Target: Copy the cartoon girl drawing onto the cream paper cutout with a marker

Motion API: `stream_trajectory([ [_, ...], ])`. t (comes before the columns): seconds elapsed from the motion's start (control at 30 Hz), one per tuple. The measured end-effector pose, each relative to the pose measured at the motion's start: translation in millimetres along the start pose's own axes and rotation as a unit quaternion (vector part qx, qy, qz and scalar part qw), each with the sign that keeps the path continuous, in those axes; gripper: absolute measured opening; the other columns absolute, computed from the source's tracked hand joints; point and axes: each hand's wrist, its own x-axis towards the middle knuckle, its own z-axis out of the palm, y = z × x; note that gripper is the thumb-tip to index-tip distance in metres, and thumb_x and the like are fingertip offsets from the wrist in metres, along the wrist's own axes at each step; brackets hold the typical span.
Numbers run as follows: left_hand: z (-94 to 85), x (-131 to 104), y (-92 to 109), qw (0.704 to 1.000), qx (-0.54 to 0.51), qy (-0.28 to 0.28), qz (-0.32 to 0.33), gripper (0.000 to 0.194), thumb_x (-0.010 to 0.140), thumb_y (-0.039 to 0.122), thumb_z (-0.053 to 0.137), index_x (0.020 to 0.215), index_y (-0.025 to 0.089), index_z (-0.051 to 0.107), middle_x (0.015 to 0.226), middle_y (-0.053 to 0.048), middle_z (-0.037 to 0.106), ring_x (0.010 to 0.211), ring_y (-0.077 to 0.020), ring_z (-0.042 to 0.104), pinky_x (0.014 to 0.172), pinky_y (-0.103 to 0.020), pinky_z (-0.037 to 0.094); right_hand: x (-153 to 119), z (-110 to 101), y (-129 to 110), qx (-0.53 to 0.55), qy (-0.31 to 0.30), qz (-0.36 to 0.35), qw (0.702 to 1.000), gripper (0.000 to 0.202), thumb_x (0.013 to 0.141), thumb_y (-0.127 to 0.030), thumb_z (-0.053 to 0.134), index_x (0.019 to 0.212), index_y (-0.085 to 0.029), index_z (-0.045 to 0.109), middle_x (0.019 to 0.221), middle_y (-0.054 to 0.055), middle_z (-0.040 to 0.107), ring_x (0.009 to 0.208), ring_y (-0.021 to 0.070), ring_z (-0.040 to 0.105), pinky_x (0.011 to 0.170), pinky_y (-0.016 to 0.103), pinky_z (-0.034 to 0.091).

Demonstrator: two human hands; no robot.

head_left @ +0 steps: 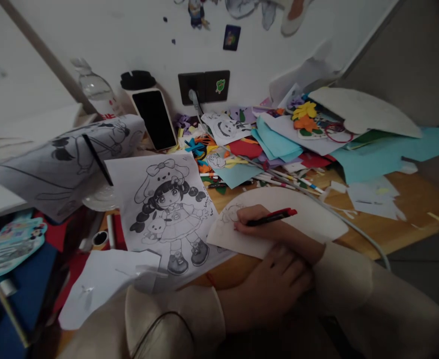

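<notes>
My right hand [269, 230] is closed round a black pen with a red end [279, 215]. Its fingertips rest at the left part of a white sheet with a curved top edge [320, 219], where faint drawn lines show. Lying along the lower edge of that sheet, my left hand [273, 286] has its fingers stretched out and holds nothing; its fingertips are just below the right wrist. Left of the sheet is a printed line drawing [170, 207] of a girl with braids and a puppy-ear hat. The pen's tip is hidden by the fingers.
A phone [155, 119] leans on a cup near a plastic bottle [95, 87]. Coloured paper scraps [245, 148] and pens cover the back. A grey cable [354, 227] crosses the desk from a wall socket [204, 86]. Blank white paper [107, 279] lies front left.
</notes>
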Motion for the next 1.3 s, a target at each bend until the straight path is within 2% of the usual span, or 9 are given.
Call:
stream_trajectory([
  [0.23,-1.6,-0.3,-0.1,1.0,0.018,-0.002,0.0,0.053,0.083,0.03,0.038,0.132,0.01,0.033,0.139,-0.012,0.036,0.131,-0.0267,0.028,0.113,-0.047,0.009,-0.1,-4.3,-9.5,0.005,-0.011,0.0,1.0,0.032,0.081,-0.023,0.046,0.055,-0.019,0.028,0.054,-0.005,0.029,0.052,0.0088,0.028,0.05,0.025,0.023],
  [0.4,-3.7,-1.0,0.4,1.0,0.023,-0.012,0.002,0.053,0.084,0.029,0.036,0.133,0.009,0.032,0.138,-0.011,0.037,0.132,-0.0266,0.028,0.113,-0.047,0.01,-2.4,-1.5,-1.0,0.027,0.014,0.002,1.0,0.031,0.081,-0.025,0.049,0.055,-0.019,0.033,0.053,-0.005,0.035,0.052,0.0089,0.033,0.05,0.024,0.026],
  [0.53,-2.3,-1.4,0.9,1.0,0.027,-0.007,0.001,0.052,0.085,0.03,0.035,0.133,0.01,0.032,0.139,-0.011,0.035,0.133,-0.0269,0.026,0.113,-0.047,0.009,-4.7,0.3,3.9,0.046,0.038,0.013,0.998,0.029,0.08,-0.022,0.049,0.057,-0.019,0.032,0.053,-0.004,0.037,0.052,0.009,0.034,0.05,0.024,0.029],
  [0.7,-0.2,-1.1,-0.4,1.0,0.008,-0.013,0.001,0.056,0.083,0.032,0.039,0.133,0.009,0.031,0.141,-0.012,0.033,0.134,-0.0281,0.024,0.114,-0.047,0.007,-4.6,-0.8,1.3,0.03,0.038,-0.001,0.999,0.029,0.077,-0.019,0.048,0.055,-0.019,0.03,0.052,-0.005,0.032,0.051,0.0084,0.03,0.048,0.024,0.025],
  [0.93,2.6,0.0,-0.7,1.0,-0.016,-0.019,0.002,0.06,0.08,0.031,0.043,0.134,0.008,0.029,0.141,-0.013,0.032,0.135,-0.0287,0.021,0.114,-0.049,0.008,-4.2,0.3,5.1,0.025,0.032,-0.009,0.999,0.027,0.075,-0.018,0.048,0.055,-0.019,0.029,0.052,-0.005,0.031,0.051,0.0087,0.031,0.049,0.024,0.025],
  [1.1,3.6,0.9,-0.5,1.0,-0.019,-0.015,0.0,0.056,0.083,0.03,0.039,0.133,0.008,0.03,0.141,-0.013,0.032,0.135,-0.0289,0.021,0.114,-0.049,0.007,-4.4,-3.1,-1.4,0.004,0.019,0.015,1.0,0.025,0.076,-0.018,0.047,0.056,-0.019,0.032,0.053,-0.004,0.034,0.052,0.0092,0.033,0.051,0.024,0.027],
  [1.3,-1.0,1.0,0.2,0.999,-0.011,-0.036,-0.003,0.056,0.084,0.031,0.039,0.134,0.009,0.029,0.143,-0.013,0.029,0.136,-0.0279,0.019,0.113,-0.048,0.009,-3.5,-5.3,-5.1,0.001,0.007,0.024,1.0,0.026,0.077,-0.017,0.046,0.056,-0.019,0.031,0.053,-0.004,0.033,0.053,0.009,0.031,0.051,0.024,0.026],
])
